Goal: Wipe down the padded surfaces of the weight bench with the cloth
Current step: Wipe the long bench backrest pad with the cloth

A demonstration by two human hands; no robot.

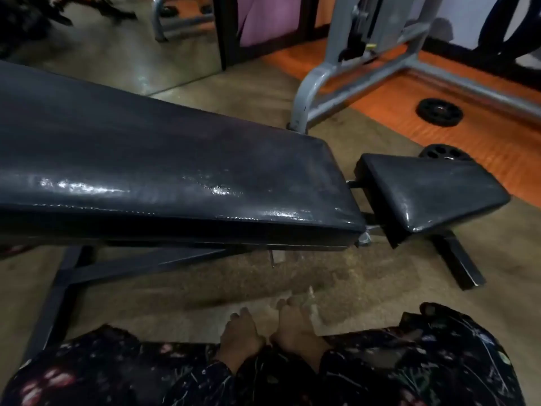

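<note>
Nearest, at the bottom of the view, are two bare feet (275, 332) on the tan floor, poking out from a dark floral garment (409, 364); neither hand shows in the frame, so whether either one holds anything cannot be told, and no cloth is visible either. Just beyond the feet runs the weight bench, its dark frame (58, 285) angling along the floor under the long back pad (164, 171), with the smaller seat pad (430, 189) set just past it across a narrow gap. Both pads look glossy in streaks (possibly damp, though that is a guess). Judging from this, the wiping needs long overlapping strokes along the back pad, then its side edge, then the seat. Beyond stand a grey machine frame (310, 92) close behind the bench, weight plates (439, 111) on the orange floor, and a mirror (117, 45)
</note>
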